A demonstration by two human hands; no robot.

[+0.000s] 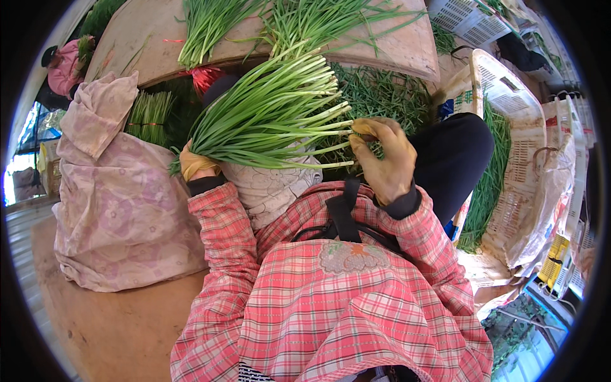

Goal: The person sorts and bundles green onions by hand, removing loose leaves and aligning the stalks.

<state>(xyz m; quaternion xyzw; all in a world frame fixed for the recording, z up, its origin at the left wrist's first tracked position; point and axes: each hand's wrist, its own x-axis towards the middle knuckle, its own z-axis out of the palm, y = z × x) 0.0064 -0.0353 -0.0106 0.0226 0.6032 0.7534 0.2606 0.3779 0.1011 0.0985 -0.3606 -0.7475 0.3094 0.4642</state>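
Observation:
A bunch of garlic chives (267,121) lies across my lap, green leaves to the left and pale stem ends fanned to the right. My left hand (198,163), in a tan glove or finger cover, is closed around the leafy end. At the stem ends, my right hand (386,156) has thumb and fingers bent in a pinch on the tip of a lower stem. Tan covers show on its fingertips too. Beyond the bunch, more garlic chives (213,28) lie on a wooden board (407,48), with another loose pile (318,25) beside them.
Left of me sits a cloth-covered bundle (127,204), with tied chives (151,114) behind it. To the right stands a white plastic crate (519,146) with greens (490,178) in it. Leaf scraps (382,95) cover the ground under the board. Another person (63,67) is at far left.

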